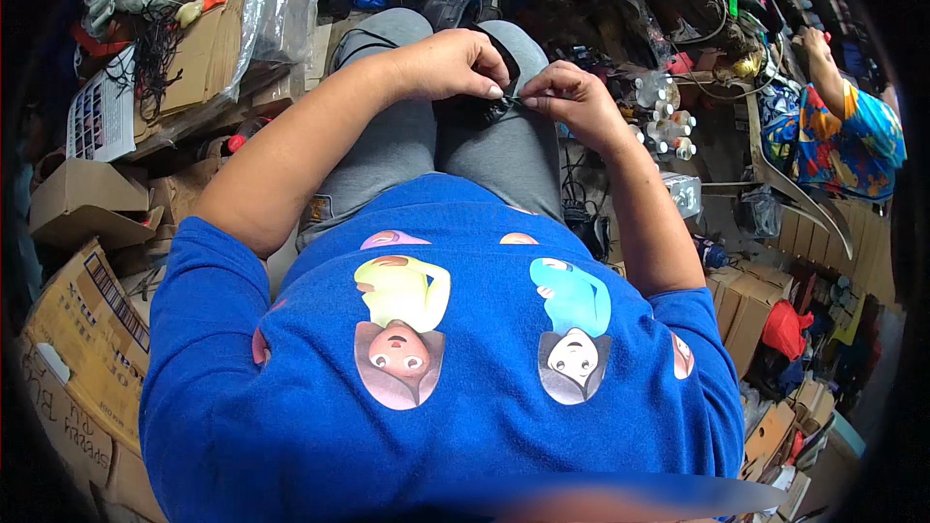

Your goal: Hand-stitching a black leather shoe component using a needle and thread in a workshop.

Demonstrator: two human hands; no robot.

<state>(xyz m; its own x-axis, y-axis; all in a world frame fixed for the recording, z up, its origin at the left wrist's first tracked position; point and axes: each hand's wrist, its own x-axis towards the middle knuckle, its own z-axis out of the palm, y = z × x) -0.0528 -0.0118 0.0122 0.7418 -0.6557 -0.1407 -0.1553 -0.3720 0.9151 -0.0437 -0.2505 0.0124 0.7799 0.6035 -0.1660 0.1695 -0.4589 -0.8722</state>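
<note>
Above my lap, over grey trousers (387, 136), both hands meet at a small black strap-like piece (498, 108) whose kind I cannot make out. My left hand (455, 64) is closed, thumb and fingertips pinched together at its upper left side. On the other side my right hand (579, 105) is also closed, its thumb and forefinger pinching what looks like a thin strand at the black piece. The gap between the two sets of fingertips is small. Part of the black piece is hidden behind the left fingers. More black material (513, 50) lies over the knee.
Several clear plastic bottles (666, 116) stand right of my knees. Flattened cardboard and plastic wrap (254, 29) lie at far left, above an open box (87, 199). At far right is another person's arm (825, 73) with a colourful sleeve. A curved metal blade-like piece (809, 196) is below it.
</note>
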